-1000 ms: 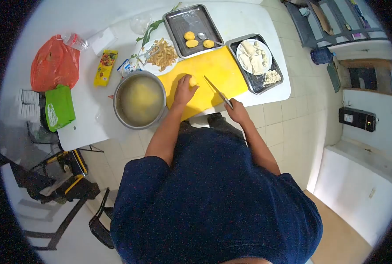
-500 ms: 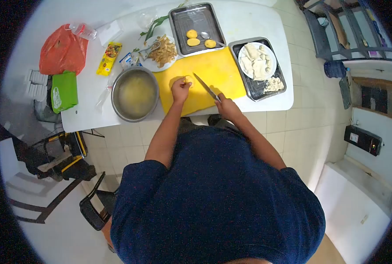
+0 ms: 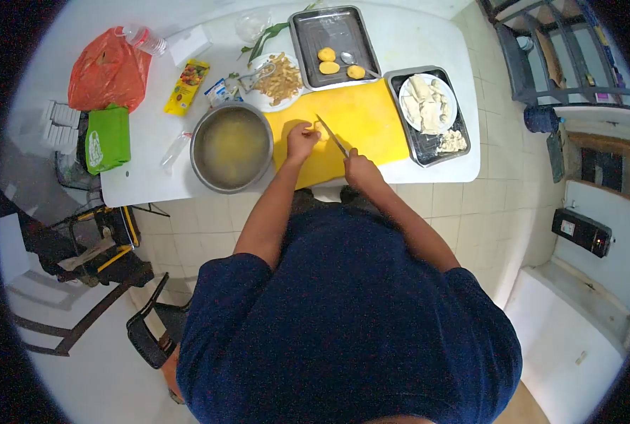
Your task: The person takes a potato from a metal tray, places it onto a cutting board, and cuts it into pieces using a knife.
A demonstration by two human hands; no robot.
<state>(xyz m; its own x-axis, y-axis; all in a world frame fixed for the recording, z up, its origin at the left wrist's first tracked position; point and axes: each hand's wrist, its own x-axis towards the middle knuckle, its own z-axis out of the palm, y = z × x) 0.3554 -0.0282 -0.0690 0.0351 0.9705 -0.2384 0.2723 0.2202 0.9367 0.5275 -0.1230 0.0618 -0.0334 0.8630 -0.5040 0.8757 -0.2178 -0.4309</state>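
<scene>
My left hand [image 3: 301,143] is closed on a small yellow piece [image 3: 318,128], partly covered by the fingers, over the yellow cutting board [image 3: 371,127]. My right hand [image 3: 359,169] is wrapped round the handle of a knife [image 3: 333,137], whose blade points up and left, its tip close beside the piece. Left of the board stands a metal pot [image 3: 231,147] of cloudy, yellowish content. Behind the board a dark tray [image 3: 329,35] holds several yellow pieces and a spoon [image 3: 354,61].
A plate of brownish pieces [image 3: 280,79] lies behind the pot. At the right, another tray [image 3: 428,157] bears a white plate with pale food. Yellow packet [image 3: 187,87], red bag [image 3: 110,69], green bag [image 3: 108,139] and bottle [image 3: 144,39] are at the left.
My right hand has moved the knife left and up, so its blade is now right beside the piece in my left hand. The camera view has also shifted a little.
</scene>
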